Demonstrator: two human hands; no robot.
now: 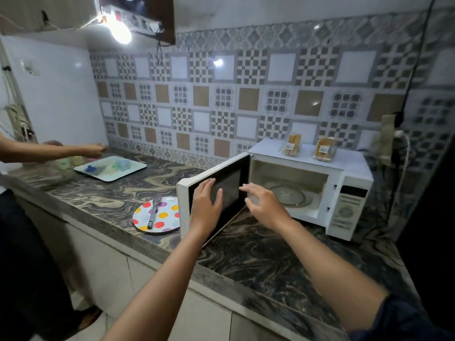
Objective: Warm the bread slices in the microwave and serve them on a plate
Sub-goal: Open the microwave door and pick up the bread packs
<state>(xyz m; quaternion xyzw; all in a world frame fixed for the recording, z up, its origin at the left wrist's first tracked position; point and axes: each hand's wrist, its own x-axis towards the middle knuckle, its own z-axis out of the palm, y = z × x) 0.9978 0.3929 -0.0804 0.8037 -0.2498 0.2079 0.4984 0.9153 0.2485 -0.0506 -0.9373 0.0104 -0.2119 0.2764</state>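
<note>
A white microwave (352, 205) stands on the marble counter with its door (183, 200) swung wide open to the left. Inside lies a bare glass turntable (288, 194). Two clear packs of bread (293, 145) (325, 148) sit on top of the microwave. A polka-dot plate (162, 215) with tongs (154, 211) on it lies left of the door. My left hand (206, 205) rests flat against the inner side of the door, fingers spread. My right hand (264, 205) hovers in front of the opening, fingers apart, holding nothing.
Another person's arm (61, 151) reaches over a pale tray (138, 166) with coloured items at the far left. A plug and cable (394, 134) hang on the wall right of the microwave. The counter edge (221, 286) runs diagonally in front of me.
</note>
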